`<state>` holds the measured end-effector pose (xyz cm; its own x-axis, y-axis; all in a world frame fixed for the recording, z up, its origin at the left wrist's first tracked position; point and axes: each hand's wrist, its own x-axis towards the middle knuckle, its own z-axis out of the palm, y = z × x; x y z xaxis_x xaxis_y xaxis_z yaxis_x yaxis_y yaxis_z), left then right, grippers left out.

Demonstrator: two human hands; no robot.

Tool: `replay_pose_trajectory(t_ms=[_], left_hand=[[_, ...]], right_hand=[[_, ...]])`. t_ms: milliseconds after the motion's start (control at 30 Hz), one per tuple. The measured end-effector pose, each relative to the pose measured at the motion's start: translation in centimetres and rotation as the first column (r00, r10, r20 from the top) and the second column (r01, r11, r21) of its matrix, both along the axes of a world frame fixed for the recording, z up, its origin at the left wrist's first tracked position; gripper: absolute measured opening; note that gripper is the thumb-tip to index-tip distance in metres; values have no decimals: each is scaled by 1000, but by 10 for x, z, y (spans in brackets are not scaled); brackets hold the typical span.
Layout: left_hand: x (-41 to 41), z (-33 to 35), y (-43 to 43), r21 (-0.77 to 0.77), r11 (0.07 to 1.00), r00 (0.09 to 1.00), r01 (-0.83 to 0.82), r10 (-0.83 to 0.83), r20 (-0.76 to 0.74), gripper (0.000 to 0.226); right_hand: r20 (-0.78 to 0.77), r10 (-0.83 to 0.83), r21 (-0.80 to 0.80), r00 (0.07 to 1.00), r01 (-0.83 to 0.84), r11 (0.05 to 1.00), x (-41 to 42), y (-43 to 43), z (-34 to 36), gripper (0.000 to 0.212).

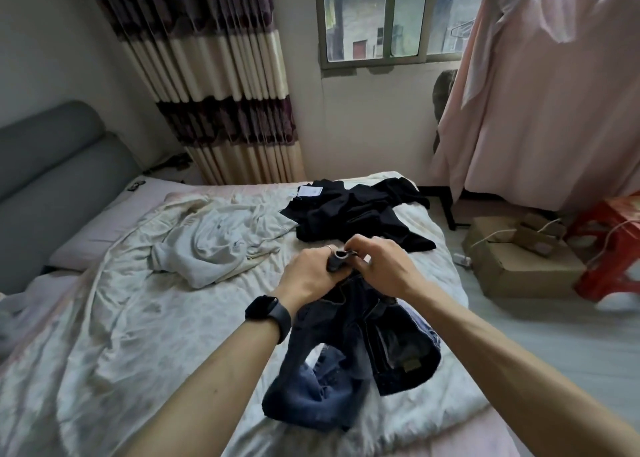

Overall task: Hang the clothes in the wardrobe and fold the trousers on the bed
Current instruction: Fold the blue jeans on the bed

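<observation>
Dark blue jeans (349, 359) hang bunched above the bed (104, 335), lifted at their upper end. My left hand (310, 274) grips a rolled dark part of the jeans near the top. My right hand (384, 266) pinches the same bunch from the right, fingers curled close to the left hand. A pile of black clothes (356, 214) with a white tag lies further back on the bed. A white garment (214, 245) lies crumpled to the left of the hands.
A pink cloth-covered wardrobe (547, 92) stands at the right by the window (381, 20). Cardboard boxes (519, 262) and a red plastic stool (613, 248) sit on the floor beside the bed. A grey headboard (52, 172) and a striped curtain (214, 92) are at the left.
</observation>
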<state>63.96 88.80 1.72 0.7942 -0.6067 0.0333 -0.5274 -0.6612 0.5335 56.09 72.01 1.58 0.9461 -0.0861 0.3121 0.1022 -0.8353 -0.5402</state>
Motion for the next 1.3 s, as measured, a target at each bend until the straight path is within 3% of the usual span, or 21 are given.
replay_pose_trajectory(t_ms=[67, 133, 300, 400, 467, 533, 633, 700, 800, 933, 1033, 1133, 1300], left_hand=[[3, 0, -3, 3, 999, 997, -52, 52, 58, 33], [7, 0, -4, -97, 995, 996, -34, 41, 76, 32], [18, 11, 3, -249, 968, 998, -28, 42, 52, 8], [26, 24, 14, -299, 954, 999, -11, 23, 38, 36], [29, 30, 23, -303, 953, 1000, -6, 9, 9, 40], [31, 27, 31, -269, 963, 999, 10, -1, 33, 37], [34, 20, 48, -239, 971, 999, -10, 21, 42, 12], [37, 19, 64, -199, 979, 997, -37, 50, 63, 29], [49, 16, 97, -166, 971, 981, -170, 183, 64, 29], [59, 1, 135, -146, 927, 932, -345, 356, 60, 31], [57, -10, 152, -219, 895, 908, -389, 412, 69, 31], [49, -23, 162, -215, 912, 916, -349, 380, 129, 30], [55, -31, 178, -204, 940, 943, -273, 304, 137, 27]], right_hand=[[3, -46, 90, 999, 45, 995, -2, -1, 4, 15], [3, -108, 187, 994, 106, 977, -14, -8, 0, 24], [-164, -330, 201, 929, 359, 911, -81, -39, -66, 68], [-279, -460, 173, 843, 515, 840, -102, -56, -100, 77], [-379, -428, 203, 820, 525, 826, -95, -55, -107, 73], [-367, -466, 128, 805, 540, 832, -82, -48, -108, 54], [-305, -566, 42, 766, 604, 796, -58, -37, -98, 36], [-305, -543, 17, 782, 575, 818, -39, -32, -83, 38], [-331, -454, 141, 827, 520, 843, -12, -23, -48, 36], [-317, -356, 405, 879, 465, 787, 19, -16, -3, 30], [-232, -309, 162, 922, 350, 923, 20, -3, 9, 29], [-116, -351, -135, 929, 336, 932, 3, 2, -5, 26], [-26, -423, -34, 906, 422, 906, -12, 15, -22, 14]])
